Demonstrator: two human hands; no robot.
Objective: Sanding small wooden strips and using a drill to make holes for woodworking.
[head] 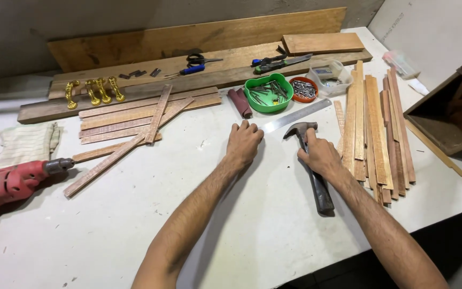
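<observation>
The right hand [322, 155] wrapped the hammer [310, 163] lying on the white worktop [252, 225], high near its heavy steel head; the left hand [243, 143] rested empty, fingers curled. The rigid handle probably offered better grip lower down.

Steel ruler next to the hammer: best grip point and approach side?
Take the steel ruler at its near end, beside the left hand, probably coming from the person's side. It lies flat and thin on the white table, so lifting that end looks easiest. Its far end runs toward the clear tub and wood strips, which crowd it.
</observation>
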